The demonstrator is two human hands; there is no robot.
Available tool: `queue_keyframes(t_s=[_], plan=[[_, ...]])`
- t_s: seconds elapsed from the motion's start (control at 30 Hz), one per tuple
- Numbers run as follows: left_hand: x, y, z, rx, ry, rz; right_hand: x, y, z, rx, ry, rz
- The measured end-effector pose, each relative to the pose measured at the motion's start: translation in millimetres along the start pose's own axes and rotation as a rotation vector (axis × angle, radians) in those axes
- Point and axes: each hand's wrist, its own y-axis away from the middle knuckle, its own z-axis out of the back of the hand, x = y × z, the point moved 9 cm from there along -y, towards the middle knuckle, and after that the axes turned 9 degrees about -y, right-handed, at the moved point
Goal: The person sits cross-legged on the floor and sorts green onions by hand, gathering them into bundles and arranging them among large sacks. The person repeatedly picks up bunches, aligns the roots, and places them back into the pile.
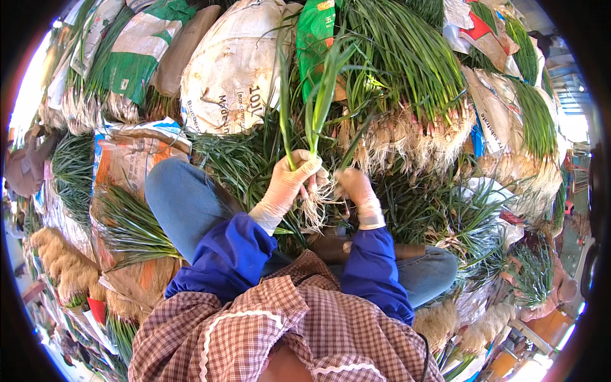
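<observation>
In thin pale gloves, both hands are held over my crossed legs. My left hand [292, 181] grips a few green plants with long flat leaves [321, 102], their pinkish stem bases and white stringy roots [315, 210] hanging below the fingers. Just right of those roots is my right hand [355, 188], its fingers curled around what seems to be the end of a single dark leaf [355, 143]; the fingertips are blurred. Loose green leaves [238, 160] lie beneath and around the hands.
A thick row of rooted green plants [410, 71] lies ahead. White woven sacks [229, 71] and a green sack [312, 52] stand beside it. A separate bunch [138, 224] rests on an orange-striped sack [138, 157] by my left knee. Other people are at the far left and right edges.
</observation>
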Motion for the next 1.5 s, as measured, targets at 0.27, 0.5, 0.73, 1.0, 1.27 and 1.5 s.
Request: queue_keyframes(t_s=[0.27,0.5,0.73,1.0,1.27,1.5], plan=[[-41.1,-49.8,51.3,-0.264,-0.418,-0.163,17.1,-41.5,99.2,-0.361,-0.050,-0.073],[-59.6,-32.1,43.4,-0.178,-0.020,-0.230,22.6,4.1,198.5,-0.640,-0.850,0.259],[-18.4,-14.6,-12.1,-0.007,-0.078,0.006,38.7,52.5,81.3,-0.611,-0.407,0.150],[37.1,-0.7,-6.7,0.114,0.053,0.211,46.6,55.5,61.2,-0.465,-0.436,0.059],[26.4,4.6,-7.7,0.008,-0.024,0.227,62.2,22.6,17.8,-0.564,-0.864,0.067],[38.8,-12.5,15.1,-0.151,0.058,0.212,51.6,7.9,45.5,-0.783,-1.088,0.032]])
